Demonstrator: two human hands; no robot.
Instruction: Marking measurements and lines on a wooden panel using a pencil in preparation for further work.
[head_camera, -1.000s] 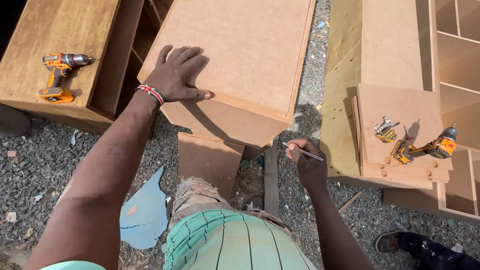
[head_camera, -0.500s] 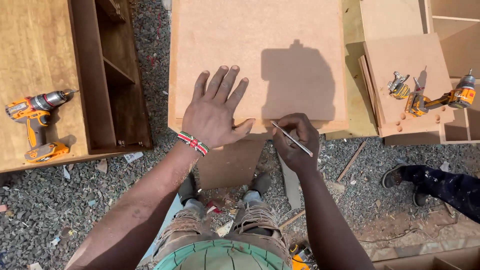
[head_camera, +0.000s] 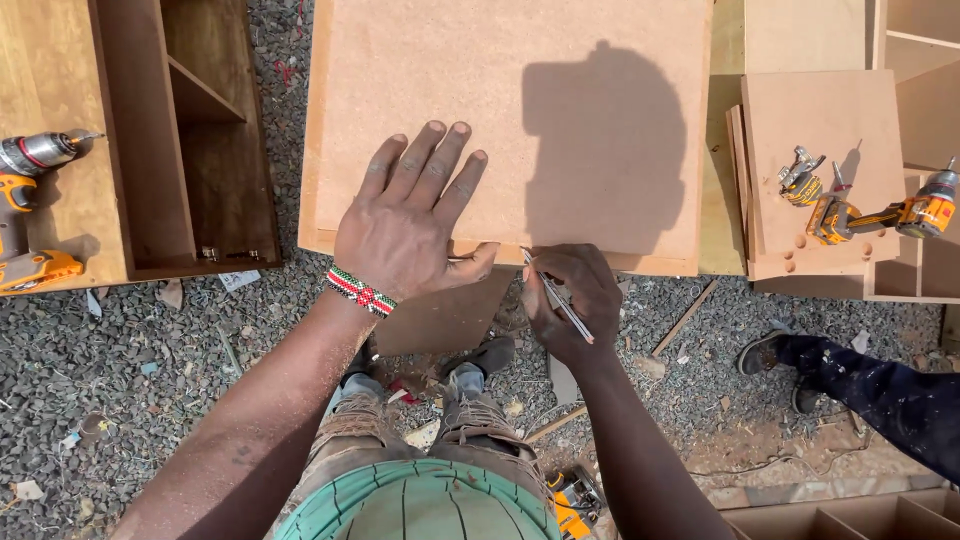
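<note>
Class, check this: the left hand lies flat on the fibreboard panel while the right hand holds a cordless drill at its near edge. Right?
Not quite. In the head view the right hand holds a pencil, not a drill. The left hand does lie flat on the fibreboard panel.

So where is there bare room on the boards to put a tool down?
The big fibreboard panel is bare beyond the left hand. Its near edge is crowded: there the right hand holds a pencil. The small board is bare at its far end; drills fill the near part.
</note>
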